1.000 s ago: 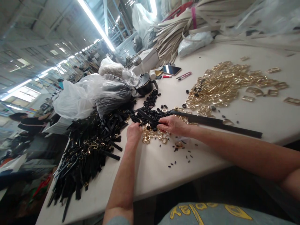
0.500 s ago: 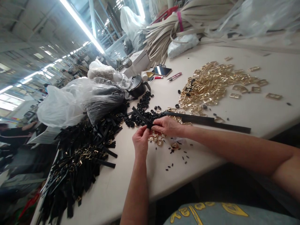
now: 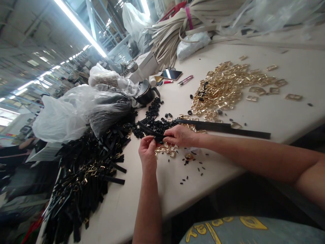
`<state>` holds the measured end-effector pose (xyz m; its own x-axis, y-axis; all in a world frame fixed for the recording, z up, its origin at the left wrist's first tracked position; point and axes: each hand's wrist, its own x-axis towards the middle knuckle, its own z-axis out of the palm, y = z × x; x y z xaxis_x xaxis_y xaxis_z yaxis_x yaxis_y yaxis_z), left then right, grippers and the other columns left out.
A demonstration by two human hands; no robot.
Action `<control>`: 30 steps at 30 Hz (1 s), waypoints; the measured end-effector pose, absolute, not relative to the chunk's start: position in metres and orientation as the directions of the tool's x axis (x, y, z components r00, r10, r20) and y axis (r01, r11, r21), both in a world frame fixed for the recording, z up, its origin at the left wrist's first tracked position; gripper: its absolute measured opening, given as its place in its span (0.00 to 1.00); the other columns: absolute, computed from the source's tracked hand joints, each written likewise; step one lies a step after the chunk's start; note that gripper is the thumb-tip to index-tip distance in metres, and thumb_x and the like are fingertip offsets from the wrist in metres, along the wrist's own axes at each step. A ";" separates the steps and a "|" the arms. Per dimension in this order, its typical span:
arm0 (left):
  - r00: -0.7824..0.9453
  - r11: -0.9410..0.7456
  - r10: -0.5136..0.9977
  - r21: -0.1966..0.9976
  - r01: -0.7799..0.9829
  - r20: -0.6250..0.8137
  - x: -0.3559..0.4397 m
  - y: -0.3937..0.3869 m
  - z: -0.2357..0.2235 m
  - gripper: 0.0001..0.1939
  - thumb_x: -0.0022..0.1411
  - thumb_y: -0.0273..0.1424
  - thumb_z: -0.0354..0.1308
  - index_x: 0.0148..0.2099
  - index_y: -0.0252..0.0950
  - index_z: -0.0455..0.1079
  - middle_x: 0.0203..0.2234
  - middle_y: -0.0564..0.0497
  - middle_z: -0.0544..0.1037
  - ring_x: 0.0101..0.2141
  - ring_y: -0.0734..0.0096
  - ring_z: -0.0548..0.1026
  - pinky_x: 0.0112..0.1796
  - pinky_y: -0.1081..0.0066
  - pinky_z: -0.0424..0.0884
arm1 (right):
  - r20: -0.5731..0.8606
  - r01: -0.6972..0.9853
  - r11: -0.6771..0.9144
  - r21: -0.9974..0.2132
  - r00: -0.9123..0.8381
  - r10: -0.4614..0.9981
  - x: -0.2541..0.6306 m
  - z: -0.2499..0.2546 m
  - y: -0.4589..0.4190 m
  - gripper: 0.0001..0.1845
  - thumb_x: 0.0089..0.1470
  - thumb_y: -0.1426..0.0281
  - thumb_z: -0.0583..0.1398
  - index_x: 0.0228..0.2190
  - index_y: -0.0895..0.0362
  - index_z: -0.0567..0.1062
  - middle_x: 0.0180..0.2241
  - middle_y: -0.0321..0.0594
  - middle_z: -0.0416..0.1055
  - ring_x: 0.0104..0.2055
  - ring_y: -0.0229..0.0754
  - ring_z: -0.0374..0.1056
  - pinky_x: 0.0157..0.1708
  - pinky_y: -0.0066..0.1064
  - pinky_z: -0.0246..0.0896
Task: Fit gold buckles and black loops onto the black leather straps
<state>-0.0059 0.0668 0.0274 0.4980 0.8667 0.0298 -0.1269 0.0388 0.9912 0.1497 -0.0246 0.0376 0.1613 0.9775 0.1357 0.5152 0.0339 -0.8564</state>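
While my left hand [image 3: 148,150] and right hand [image 3: 181,135] pinch the black strap [image 3: 147,129] between them, near the black loops [image 3: 153,109], I judge that light, close grips guide it best.

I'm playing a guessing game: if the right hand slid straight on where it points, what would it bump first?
Beyond the black strip it holds, the right hand would probably meet the left hand, though depth is unclear.

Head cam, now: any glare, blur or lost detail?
Head view: strip light blown out, phone screen catching glare, gold buckles glinting; far-left background smeared; held black strap hard to separate from the black rings behind it.
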 end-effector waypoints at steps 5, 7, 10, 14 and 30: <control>0.518 0.112 0.856 0.979 -0.173 -0.006 -0.005 0.066 0.033 0.12 0.48 0.33 0.68 0.34 0.37 0.71 0.26 0.55 0.76 0.24 0.80 0.73 0.28 0.79 0.70 | 0.148 0.384 0.048 -0.922 0.235 0.961 0.150 0.037 -0.024 0.14 0.58 0.65 0.57 0.25 0.59 0.73 0.20 0.34 0.71 0.21 0.33 0.64 0.23 0.24 0.53; 0.523 0.117 0.852 0.976 -0.183 -0.004 -0.005 0.065 0.033 0.12 0.48 0.32 0.69 0.34 0.36 0.71 0.25 0.55 0.76 0.23 0.80 0.73 0.27 0.79 0.70 | 0.156 0.415 0.055 -0.908 0.215 0.964 0.151 0.038 -0.025 0.13 0.58 0.65 0.57 0.25 0.59 0.73 0.21 0.34 0.71 0.21 0.33 0.64 0.23 0.24 0.52; 0.527 0.118 0.850 0.976 -0.182 -0.005 -0.004 0.065 0.030 0.12 0.47 0.32 0.69 0.34 0.36 0.71 0.25 0.56 0.76 0.22 0.82 0.72 0.26 0.80 0.69 | 0.133 0.497 0.044 -0.867 0.146 0.980 0.151 0.039 -0.025 0.12 0.58 0.67 0.57 0.25 0.59 0.74 0.22 0.34 0.73 0.21 0.32 0.64 0.24 0.24 0.52; 0.532 0.129 0.846 0.981 -0.147 -0.031 -0.004 0.067 0.026 0.14 0.46 0.33 0.70 0.34 0.35 0.72 0.24 0.56 0.76 0.21 0.82 0.72 0.26 0.80 0.70 | 0.154 0.667 0.038 -0.744 0.116 0.981 0.153 0.039 -0.026 0.14 0.58 0.66 0.57 0.23 0.59 0.74 0.21 0.35 0.71 0.22 0.33 0.60 0.24 0.26 0.47; 0.554 -0.032 0.832 0.999 0.029 0.011 -0.006 0.061 0.029 0.15 0.45 0.37 0.72 0.35 0.34 0.78 0.26 0.50 0.81 0.25 0.74 0.77 0.30 0.74 0.74 | 0.112 0.884 -0.005 -0.467 0.065 0.992 0.159 0.048 -0.027 0.13 0.59 0.65 0.56 0.29 0.57 0.77 0.28 0.39 0.74 0.28 0.37 0.62 0.26 0.28 0.42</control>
